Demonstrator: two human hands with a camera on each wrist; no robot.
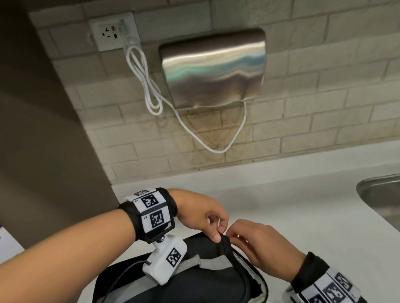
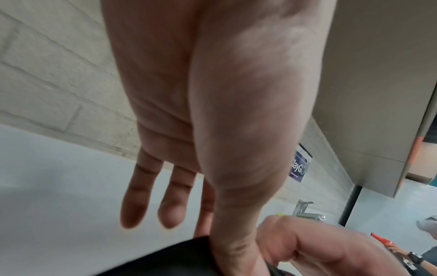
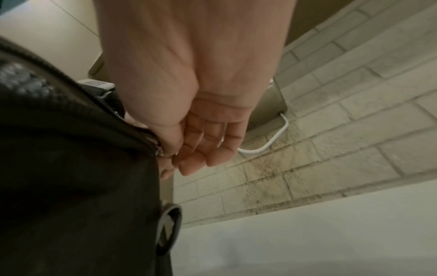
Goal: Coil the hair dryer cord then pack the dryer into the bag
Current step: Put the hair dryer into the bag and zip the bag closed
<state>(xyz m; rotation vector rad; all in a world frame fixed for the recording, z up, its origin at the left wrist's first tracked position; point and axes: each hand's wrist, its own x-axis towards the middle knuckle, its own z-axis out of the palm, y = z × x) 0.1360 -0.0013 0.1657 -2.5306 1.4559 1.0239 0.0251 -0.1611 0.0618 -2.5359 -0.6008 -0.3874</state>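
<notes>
Pinching the black bag, both hands grip: left hand its edge, right hand its zipper; sign reads "ClayG".

Even indoor light; glare streaks the steel hand dryer. My wrist views are soft, blurred; head view bows at edges.
</notes>
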